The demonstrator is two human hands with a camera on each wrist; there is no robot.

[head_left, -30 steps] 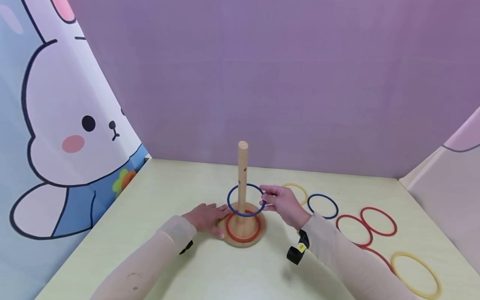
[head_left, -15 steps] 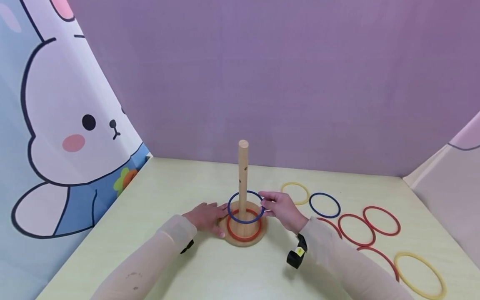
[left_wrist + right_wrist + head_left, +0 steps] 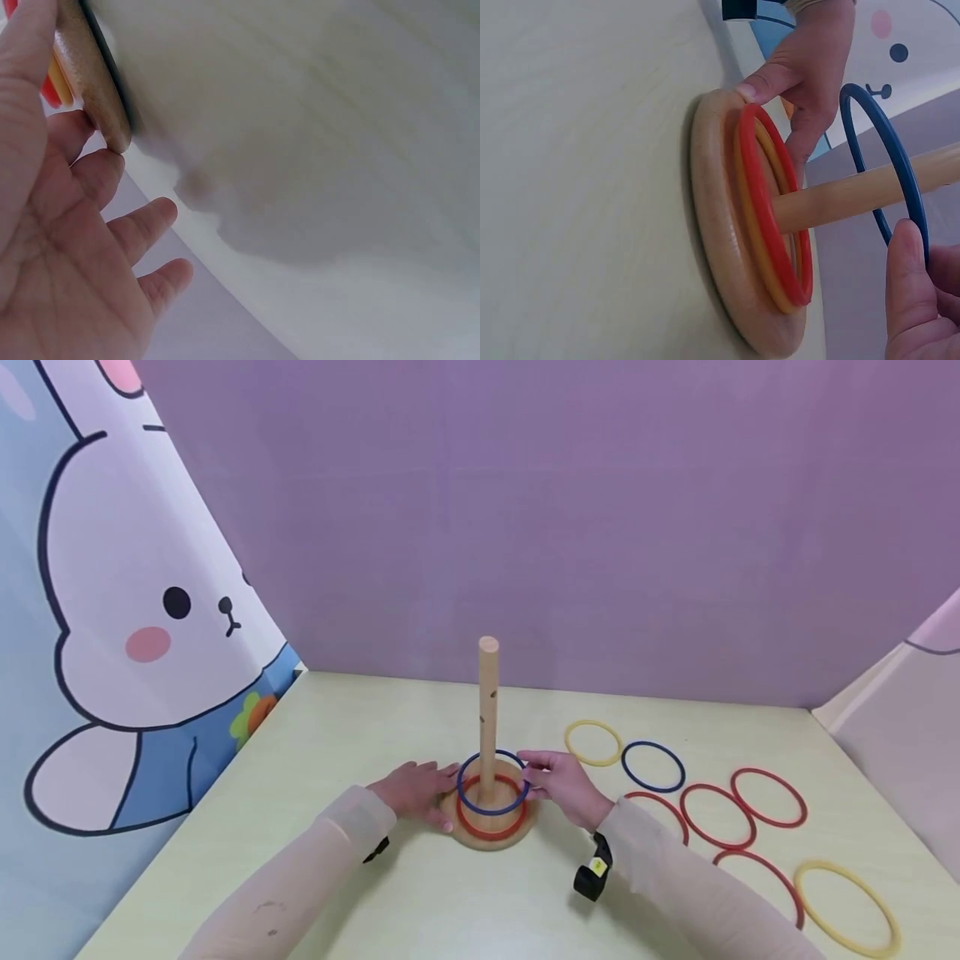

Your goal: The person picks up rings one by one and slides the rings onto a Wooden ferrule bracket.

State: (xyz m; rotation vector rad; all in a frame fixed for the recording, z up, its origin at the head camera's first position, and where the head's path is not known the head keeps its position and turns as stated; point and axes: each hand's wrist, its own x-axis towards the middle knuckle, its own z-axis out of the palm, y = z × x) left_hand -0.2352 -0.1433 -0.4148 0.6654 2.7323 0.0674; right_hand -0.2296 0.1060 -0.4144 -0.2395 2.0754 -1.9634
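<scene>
A wooden ring-toss stand, with an upright peg on a round base, stands mid-table. My left hand holds the base's left edge, thumb and fingers set apart on the rim; in the left wrist view two fingertips bend against it. My right hand pinches a blue ring at its right side. That ring encircles the lower peg, tilted and apart from the base. Below it a red ring lies over a yellow-orange ring on the base.
Loose rings lie to the right: a yellow ring, a blue ring, several red rings such as a red ring, and another yellow ring nearer the front. A purple curtain hangs behind the table.
My right hand has lowered the blue ring down the peg, closer to the red ring. The left hand stays at the base. The head view has shifted slightly.
</scene>
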